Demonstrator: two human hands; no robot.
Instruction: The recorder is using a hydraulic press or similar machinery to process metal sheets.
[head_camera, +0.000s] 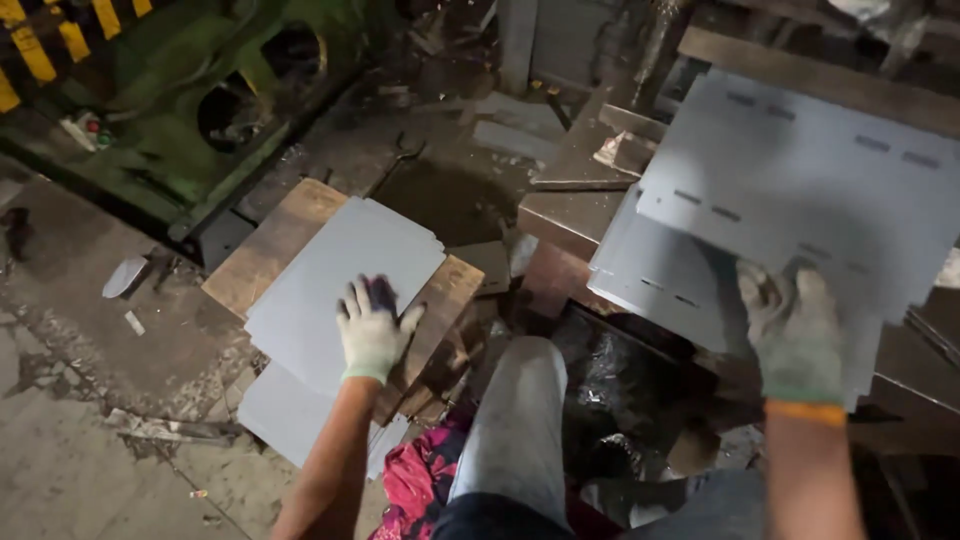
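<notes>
Sheets split between two stacks, one in each gloved hand's reach.

A few plain sheets (330, 290) lie on the wooden board (270, 245) at lower left; several slotted sheets (800, 170) remain at upper right. The left hand (375, 330) rests flat, fingers spread, on the top plain sheet, gripping nothing. The right hand (795, 330) grasps the lower edge of a slotted sheet, tilted over the right stack.
</notes>
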